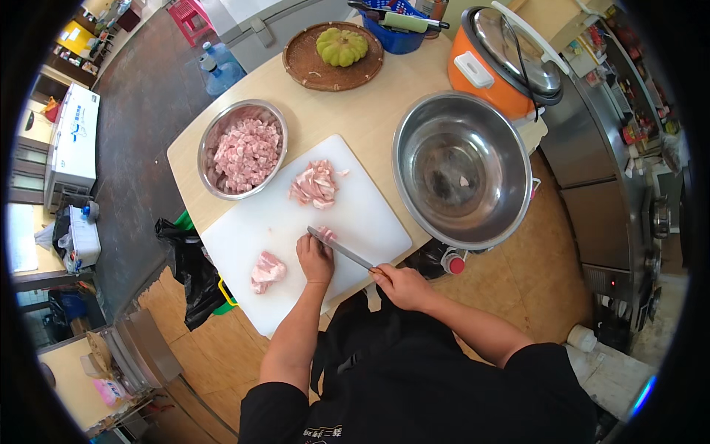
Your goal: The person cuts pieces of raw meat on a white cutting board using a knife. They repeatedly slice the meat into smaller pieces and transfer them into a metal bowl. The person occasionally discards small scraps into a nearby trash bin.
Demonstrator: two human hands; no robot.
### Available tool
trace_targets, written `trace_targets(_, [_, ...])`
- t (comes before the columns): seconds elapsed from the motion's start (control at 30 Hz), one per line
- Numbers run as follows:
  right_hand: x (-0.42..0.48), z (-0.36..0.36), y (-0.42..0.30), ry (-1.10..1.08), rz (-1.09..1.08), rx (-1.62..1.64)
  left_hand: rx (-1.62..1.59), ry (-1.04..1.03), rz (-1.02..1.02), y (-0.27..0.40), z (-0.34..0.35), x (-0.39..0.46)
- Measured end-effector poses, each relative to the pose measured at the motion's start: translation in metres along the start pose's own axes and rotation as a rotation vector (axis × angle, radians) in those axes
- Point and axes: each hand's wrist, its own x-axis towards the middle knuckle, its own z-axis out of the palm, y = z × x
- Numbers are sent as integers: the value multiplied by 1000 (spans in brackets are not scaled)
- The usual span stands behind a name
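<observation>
My right hand [405, 286] is closed around the handle of a kitchen knife [346, 252], whose blade lies across the white cutting board [371, 205]. Beside the blade near its tip, my left hand [315, 258] rests with bent fingers; whether meat is under them is hidden. Small raw meat pieces [327, 233] lie just beyond the blade. Farther up the board is a pile of sliced meat [315, 185], and a larger raw chunk [268, 272] lies left of my left hand. Diced meat [247, 155] fills much of a steel bowl [203, 139] at the board's upper left.
A large steel basin [405, 205] holding one small scrap stands right of the board. Beyond are a woven tray [299, 72] with a green ribbed squash [341, 47], a blue basket [396, 41] with knives, and an orange cooker [460, 50]. A black bag [191, 277] hangs at left.
</observation>
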Motion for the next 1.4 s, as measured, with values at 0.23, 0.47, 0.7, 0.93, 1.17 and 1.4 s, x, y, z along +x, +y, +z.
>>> trace_targets(0.23, [-4,-13,-8,-29,-4,-9,51,12,-26,-4,5,-8])
trace_targets(0.47, [23,-4,-8,-74,2,32,75,52,8,-4,6,-7])
trace_targets(0.7, [21,-12,-9,-117,28,3,49,62,-15,-2,6,-6])
trace_targets(0.93, [20,-11,-11,-112,44,26,62,92,11,0,6,-8])
trace_targets(1.17, [79,16,-17,-125,2,-48,54,58,9,-2,6,-8])
trace_targets(1.4, [30,-13,14,-36,-37,108,-7,98,-61,2,-13,-9])
